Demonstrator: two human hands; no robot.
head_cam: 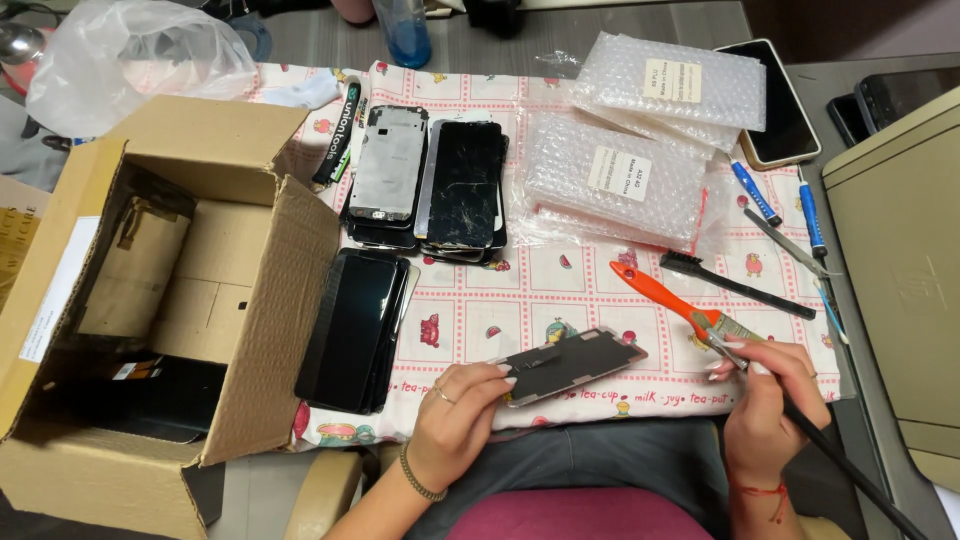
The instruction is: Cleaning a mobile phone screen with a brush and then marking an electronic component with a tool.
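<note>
At table edge: left hand (462, 405) grips phone screen (572, 364); right hand (770, 395) grips tweezers (722, 345).

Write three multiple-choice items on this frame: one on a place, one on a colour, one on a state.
1. Where does the cardboard box stand?
A. Left of the phone screens
B. On the bubble-wrap packs
C. Under the brush

2. What colour is the paintbrush handle?
A. Blue
B. Orange
C. Green

3. How is the phone screen panel held?
A. Lying untouched
B. Gripped by the left hand
C. Inside the box

Answers: 1 A, its open flaps lie left of the stacked screens. 2 B, bright orange on the cloth. 3 B, left fingers pinch its end while the right hand holds a thin tool.
</note>
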